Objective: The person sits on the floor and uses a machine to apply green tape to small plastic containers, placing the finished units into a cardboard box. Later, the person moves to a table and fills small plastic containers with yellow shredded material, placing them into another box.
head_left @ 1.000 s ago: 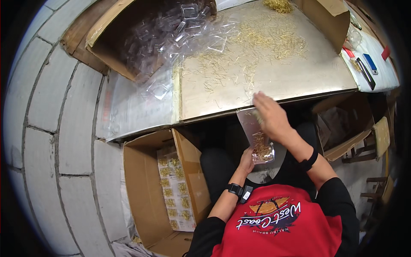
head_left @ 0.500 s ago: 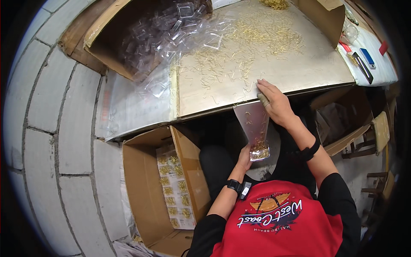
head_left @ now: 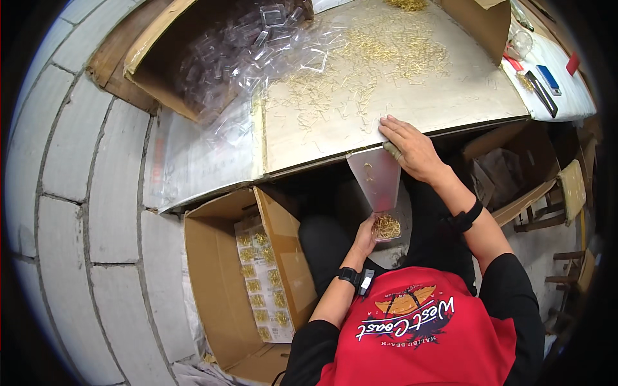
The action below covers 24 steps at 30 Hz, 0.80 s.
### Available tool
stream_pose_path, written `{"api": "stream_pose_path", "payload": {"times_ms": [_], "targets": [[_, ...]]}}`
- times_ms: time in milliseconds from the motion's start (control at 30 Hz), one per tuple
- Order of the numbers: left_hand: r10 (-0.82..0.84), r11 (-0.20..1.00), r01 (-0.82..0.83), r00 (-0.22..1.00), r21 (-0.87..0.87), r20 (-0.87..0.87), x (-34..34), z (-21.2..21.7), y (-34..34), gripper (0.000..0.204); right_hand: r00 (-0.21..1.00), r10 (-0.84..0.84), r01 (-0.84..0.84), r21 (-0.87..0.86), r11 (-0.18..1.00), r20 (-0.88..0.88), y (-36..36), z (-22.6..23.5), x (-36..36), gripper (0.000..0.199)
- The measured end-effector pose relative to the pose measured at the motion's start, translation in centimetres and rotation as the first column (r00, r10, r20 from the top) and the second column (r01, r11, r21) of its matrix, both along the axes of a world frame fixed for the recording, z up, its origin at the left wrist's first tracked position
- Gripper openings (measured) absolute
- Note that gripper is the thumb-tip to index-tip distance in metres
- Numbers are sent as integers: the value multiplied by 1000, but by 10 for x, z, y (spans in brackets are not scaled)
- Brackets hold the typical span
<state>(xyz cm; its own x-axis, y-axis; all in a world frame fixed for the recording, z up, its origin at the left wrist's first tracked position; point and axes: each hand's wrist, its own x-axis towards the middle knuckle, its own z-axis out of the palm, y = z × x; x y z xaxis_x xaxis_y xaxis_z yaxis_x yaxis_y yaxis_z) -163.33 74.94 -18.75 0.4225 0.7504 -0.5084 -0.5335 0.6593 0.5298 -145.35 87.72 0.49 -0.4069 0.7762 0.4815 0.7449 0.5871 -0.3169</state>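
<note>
Gone down from the grey tapered chute [head_left: 373, 183] since half a second ago, nearly all the gold wire hooks [head_left: 387, 225] on its lower end, now heaped in the small clear plastic box [head_left: 387, 240]. Just below the chute's narrow end, over the lap, with open side up: that box. Only a few hooks left on the upper part of the slope. Left hand [head_left: 365, 235] closed around the box's side. Right hand [head_left: 412, 151] laid flat at the tabletop's front edge, beside the chute's wide end, fingers straight and together; impossible to tell whether with any hooks beneath the palm. Beyond, more hooks scattered thickly over the pale tabletop [head_left: 463, 103]. To the upper left, a tipped carton [head_left: 161, 64] with a jumble of empty clear boxes [head_left: 257, 55] spilling out. Beside the left knee, an open cardboard carton [head_left: 215, 283] with rows of filled boxes [head_left: 255, 289]. At the far right of the table, a black utility knife [head_left: 541, 94] next to a blue object [head_left: 548, 78].
</note>
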Motion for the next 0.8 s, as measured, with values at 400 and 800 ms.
{"api": "stream_pose_path", "payload": {"times_ms": [400, 800], "targets": [[-11, 955, 83, 969, 284, -246, -67, 130, -5, 39, 875, 82, -118, -46, 992, -478, -40, 40, -18, 21], [44, 968, -10, 990, 252, -131, -30, 174, 19, 34, 718, 52, -552, -523, 649, -694, -71, 10, -35, 23]]}}
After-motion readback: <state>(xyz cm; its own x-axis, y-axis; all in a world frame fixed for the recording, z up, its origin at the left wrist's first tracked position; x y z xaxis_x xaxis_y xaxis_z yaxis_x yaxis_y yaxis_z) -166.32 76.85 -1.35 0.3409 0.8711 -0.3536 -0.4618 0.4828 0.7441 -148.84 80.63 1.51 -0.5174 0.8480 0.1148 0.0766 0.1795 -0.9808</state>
